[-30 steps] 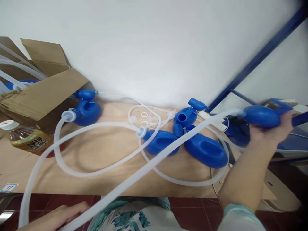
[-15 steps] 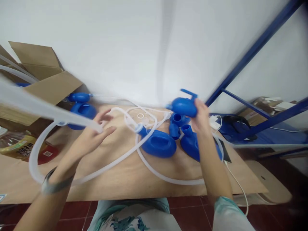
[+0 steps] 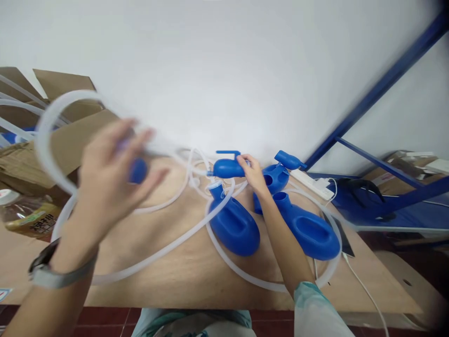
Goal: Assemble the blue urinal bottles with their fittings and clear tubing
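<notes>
My right hand [image 3: 251,172] is closed on the end of a small blue bottle part [image 3: 228,168] with a bar-like handle on top, held over the table's middle. My left hand [image 3: 115,173] is raised at the left, fingers spread and blurred, in front of a looped clear tube [image 3: 45,135]. Below my right hand lies a blue jug [image 3: 238,229] with a white ring at its neck. A second blue jug [image 3: 312,231] rests by my right forearm, with further blue pieces [image 3: 277,178] behind it.
An open cardboard box [image 3: 70,135] holding tubes stands at the left, beside a bottle with a yellow label [image 3: 35,217]. A power strip [image 3: 312,185] lies at the right, near a blue metal rack [image 3: 379,161]. Long tubing crosses the wooden table [image 3: 157,285].
My right hand has carried the small blue part left and down. My left hand has risen nearer the camera, and the tube by it now forms a loop. The view has shifted.
</notes>
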`<move>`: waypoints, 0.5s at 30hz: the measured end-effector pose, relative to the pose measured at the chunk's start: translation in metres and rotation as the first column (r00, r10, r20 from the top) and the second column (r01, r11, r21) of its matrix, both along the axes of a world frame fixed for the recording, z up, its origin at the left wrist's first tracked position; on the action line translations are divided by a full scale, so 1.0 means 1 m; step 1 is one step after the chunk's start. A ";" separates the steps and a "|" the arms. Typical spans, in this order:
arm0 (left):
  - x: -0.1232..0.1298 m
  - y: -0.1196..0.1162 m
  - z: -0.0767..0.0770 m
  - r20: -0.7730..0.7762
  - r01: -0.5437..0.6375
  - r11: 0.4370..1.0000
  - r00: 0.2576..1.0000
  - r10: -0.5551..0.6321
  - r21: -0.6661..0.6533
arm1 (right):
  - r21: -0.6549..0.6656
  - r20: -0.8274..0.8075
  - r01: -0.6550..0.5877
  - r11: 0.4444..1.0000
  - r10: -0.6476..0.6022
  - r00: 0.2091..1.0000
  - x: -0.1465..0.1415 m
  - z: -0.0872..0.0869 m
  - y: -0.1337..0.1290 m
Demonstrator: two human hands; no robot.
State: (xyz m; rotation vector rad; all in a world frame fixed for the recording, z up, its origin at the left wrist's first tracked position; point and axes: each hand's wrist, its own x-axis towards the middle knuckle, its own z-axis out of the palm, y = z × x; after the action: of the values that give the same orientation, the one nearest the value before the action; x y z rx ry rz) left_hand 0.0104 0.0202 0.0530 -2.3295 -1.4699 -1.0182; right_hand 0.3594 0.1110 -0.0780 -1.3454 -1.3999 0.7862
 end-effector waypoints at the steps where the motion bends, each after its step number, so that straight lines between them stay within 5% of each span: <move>1: 0.019 0.005 -0.004 -0.133 0.087 0.996 0.988 -0.083 0.026 | 0.016 0.040 -0.104 0.994 0.104 0.994 -0.015 0.007 -0.001; 5: 0.052 0.036 -0.036 -0.289 0.088 0.949 0.940 -0.179 -0.301 | 0.031 0.053 -0.380 0.925 0.378 0.924 -0.064 0.034 0.001; 8: 0.041 0.055 -0.064 -0.064 0.075 0.851 0.990 -0.126 -0.520 | -0.082 -0.198 -0.440 0.894 0.418 0.886 -0.077 0.033 0.018; 10: 0.030 0.062 -0.080 0.124 0.086 0.832 0.992 -0.021 -0.549 | -0.141 -0.346 -0.468 0.872 0.399 0.849 -0.078 0.020 0.039; 12: 0.022 0.065 -0.092 0.251 0.082 0.841 0.966 0.065 -0.534 | -0.206 -0.327 -0.404 0.891 0.326 0.887 -0.077 0.001 0.066; 15: 0.016 0.066 -0.105 0.378 0.108 0.843 0.918 0.119 -0.527 | -0.285 -0.052 -0.170 0.943 0.162 0.985 -0.078 -0.031 0.102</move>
State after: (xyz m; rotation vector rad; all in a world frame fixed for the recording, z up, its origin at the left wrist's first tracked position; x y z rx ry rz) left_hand 0.0268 0.0860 -0.0517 -2.5745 -2.1661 -1.2670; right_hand 0.2815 0.2130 -0.1089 -1.4417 -1.4291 1.1550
